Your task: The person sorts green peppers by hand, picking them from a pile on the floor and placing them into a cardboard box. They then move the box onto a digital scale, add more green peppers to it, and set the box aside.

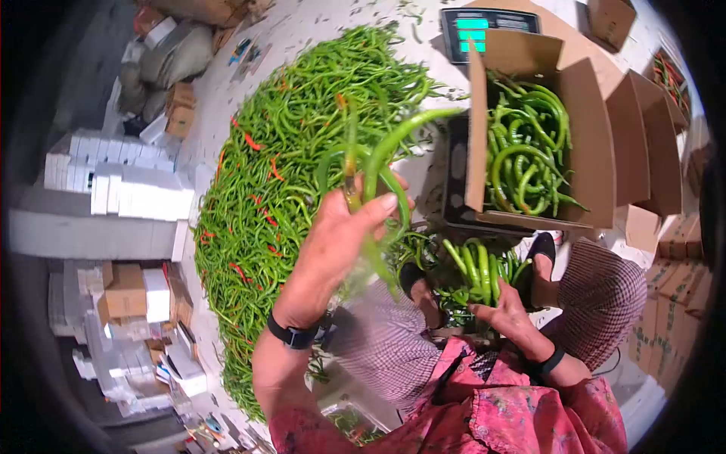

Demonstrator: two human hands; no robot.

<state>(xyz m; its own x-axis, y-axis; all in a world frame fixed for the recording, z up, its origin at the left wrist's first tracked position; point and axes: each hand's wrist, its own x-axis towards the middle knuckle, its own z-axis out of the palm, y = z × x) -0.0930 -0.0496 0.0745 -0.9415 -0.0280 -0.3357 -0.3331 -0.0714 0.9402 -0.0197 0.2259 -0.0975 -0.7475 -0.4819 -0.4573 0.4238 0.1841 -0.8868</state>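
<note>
My left hand (335,234) is raised in front of the big heap of chili peppers (302,136), its fingers closed round a few long green chili peppers (384,147). One of those peppers is brownish along part of its length. Lower right, my right hand (508,314) grips a bunch of green chili peppers (476,265), held roughly side by side between my feet. More green peppers lie just under that bunch. Beyond it stands an open cardboard box (586,144) with green chili peppers (522,151) inside.
The cardboard box rests on a black scale with a lit green display (473,34). More cardboard boxes (669,295) stand at the right. White boxes (140,185) are stacked at the left. Red peppers (250,141) are scattered through the heap. My knees flank the work area.
</note>
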